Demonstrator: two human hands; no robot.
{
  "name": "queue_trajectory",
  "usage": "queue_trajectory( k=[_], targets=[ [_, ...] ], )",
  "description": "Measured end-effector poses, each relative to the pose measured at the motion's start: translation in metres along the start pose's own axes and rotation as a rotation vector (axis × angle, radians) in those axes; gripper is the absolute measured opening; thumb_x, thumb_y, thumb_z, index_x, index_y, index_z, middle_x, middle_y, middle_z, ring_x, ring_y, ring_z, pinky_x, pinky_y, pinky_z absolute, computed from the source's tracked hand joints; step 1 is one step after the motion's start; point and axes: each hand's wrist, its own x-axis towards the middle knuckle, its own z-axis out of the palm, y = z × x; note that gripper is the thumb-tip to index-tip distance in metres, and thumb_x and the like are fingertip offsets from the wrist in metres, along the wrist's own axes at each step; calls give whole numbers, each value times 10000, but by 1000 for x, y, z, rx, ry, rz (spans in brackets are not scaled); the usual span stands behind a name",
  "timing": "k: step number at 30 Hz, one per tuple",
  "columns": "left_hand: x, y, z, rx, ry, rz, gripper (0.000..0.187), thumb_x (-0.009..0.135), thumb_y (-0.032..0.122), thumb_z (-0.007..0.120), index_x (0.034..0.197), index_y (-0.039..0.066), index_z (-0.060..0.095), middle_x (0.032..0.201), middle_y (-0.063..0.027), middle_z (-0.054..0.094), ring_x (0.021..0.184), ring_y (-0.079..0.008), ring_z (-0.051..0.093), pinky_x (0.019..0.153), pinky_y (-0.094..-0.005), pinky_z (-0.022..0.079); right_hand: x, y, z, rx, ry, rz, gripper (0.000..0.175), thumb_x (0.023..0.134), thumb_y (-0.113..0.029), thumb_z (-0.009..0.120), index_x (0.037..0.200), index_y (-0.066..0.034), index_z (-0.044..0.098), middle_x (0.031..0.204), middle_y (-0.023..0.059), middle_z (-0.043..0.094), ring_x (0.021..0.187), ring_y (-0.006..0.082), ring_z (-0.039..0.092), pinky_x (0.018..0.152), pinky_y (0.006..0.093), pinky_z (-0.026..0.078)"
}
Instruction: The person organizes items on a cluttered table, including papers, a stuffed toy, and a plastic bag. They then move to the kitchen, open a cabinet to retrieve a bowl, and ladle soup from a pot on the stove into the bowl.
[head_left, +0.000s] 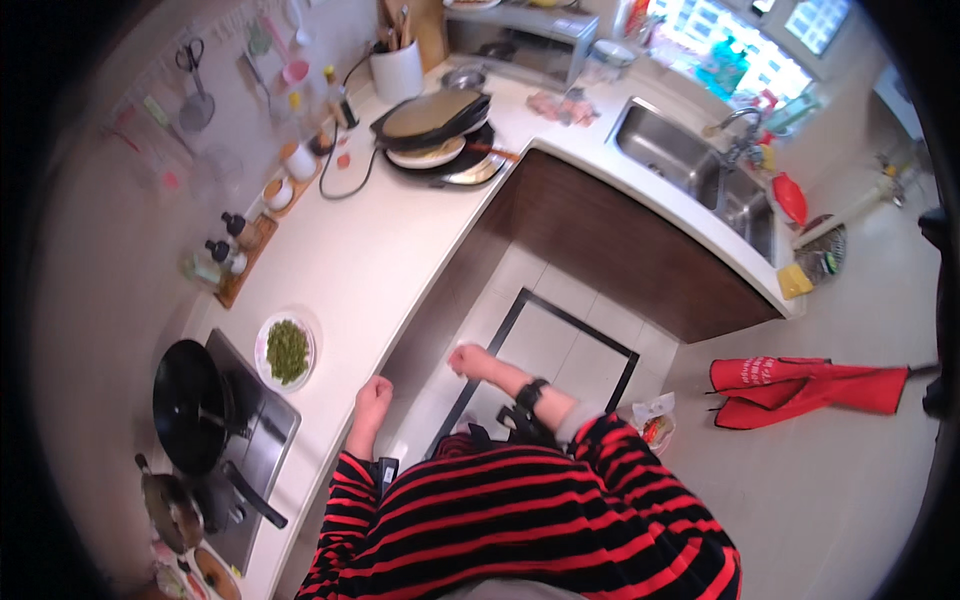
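Observation:
My left hand (373, 401) hangs at the front edge of the white countertop (367, 262), its fingers curled in with nothing seen in them. Out over the tiled floor, my right hand (472, 362) is likewise closed in a loose fist, with a black band (532, 393) around that wrist. Nearest on the counter is a plate (311, 367) of chopped green vegetables (287, 351). Beside it a black wok (187, 405) sits on the gas hob (274, 420), and a pot (172, 510) stands nearer to me.
Farther along the counter an open electric griddle (431, 120) stands with its cord (349, 196) beside it. Seasoning bottles (225, 255) line the wall. A double steel sink (667, 150) is at the far right. A red apron (787, 390) hangs on the right wall above a waste bin (658, 431).

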Motion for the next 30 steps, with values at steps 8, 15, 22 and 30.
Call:
queue_trajectory(
  k=[8,15,22,30],
  targets=[
    [-83,-29,38,-294,208,-328,93,803,40,493,816,5,577,685,-73,591,597,-138,560,564,-263,469,125,-13,31,515,-240,223,356,729,-80,642,1063,-47,522,873,86,599,783,203,612,627,346,523],
    [-138,-18,74,-410,207,-554,64,827,20,494,834,4,556,736,-57,599,657,-128,585,584,-245,487,137,-14,59,1152,-318,228,325,758,29,559,1070,-21,487,959,123,565,873,250,593,774,392,522],
    [-115,-16,60,-296,132,-495,79,854,53,493,834,4,551,708,-51,588,632,-118,570,585,-232,473,117,-10,101,1140,-291,204,215,685,26,625,853,-20,500,882,126,567,817,227,596,729,347,505],
    [-50,0,54,-254,-89,-492,123,861,77,474,841,-4,564,716,-63,592,597,-124,552,566,-235,456,8,77,19,282,46,50,286,650,-205,643,806,-11,502,782,188,581,776,339,585,679,424,460]
  ],
)
